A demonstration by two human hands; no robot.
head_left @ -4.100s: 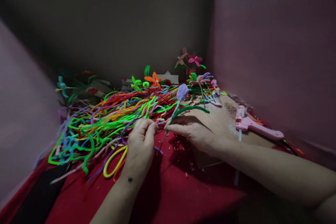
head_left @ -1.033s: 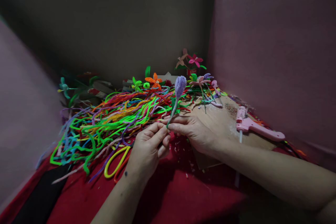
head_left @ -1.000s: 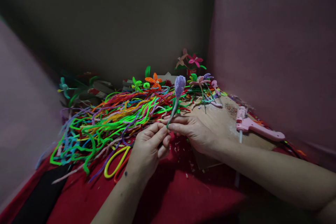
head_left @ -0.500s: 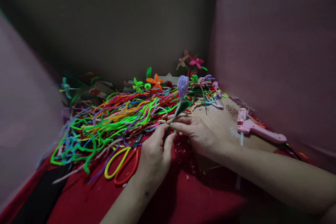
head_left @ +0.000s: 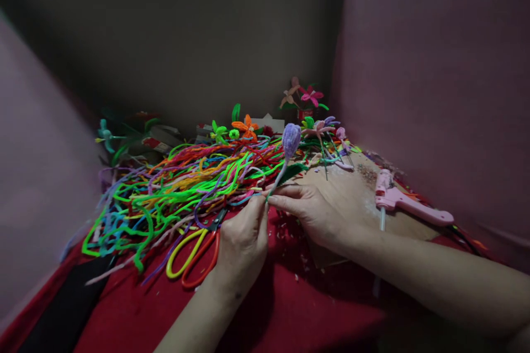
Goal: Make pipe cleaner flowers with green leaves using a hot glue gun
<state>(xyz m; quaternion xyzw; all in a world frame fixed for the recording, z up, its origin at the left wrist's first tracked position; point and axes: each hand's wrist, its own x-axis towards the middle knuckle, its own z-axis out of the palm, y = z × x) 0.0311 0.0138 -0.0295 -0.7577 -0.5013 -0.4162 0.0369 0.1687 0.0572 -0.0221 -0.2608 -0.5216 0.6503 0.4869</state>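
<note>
A purple pipe-cleaner flower bud (head_left: 291, 140) stands tilted on a pale stem, with a dark green leaf (head_left: 293, 172) beside it. My left hand (head_left: 244, 231) is closed, thumb and fingers pinching the low end of the stem. From the other side, the fingertips of my right hand (head_left: 308, 207) pinch the stem just above, where green shows on it. My fingers hide the stem's lower end. Scissors (head_left: 192, 256) with one yellow and one red handle lie just left of my left hand, their blades partly under pipe cleaners.
A big heap of coloured pipe cleaners (head_left: 186, 182) spreads to the left. On a tan board (head_left: 343, 193) at right rests a pink glue gun (head_left: 409, 204). Several finished flowers (head_left: 247, 128) stand behind. A red cloth (head_left: 306, 309) covers the table; a black strip (head_left: 62, 303) lies left.
My left hand has turned and its thumb has closed in against the fingers on the stem. The flower bud has shifted slightly right and down. My right hand stays nearly in place.
</note>
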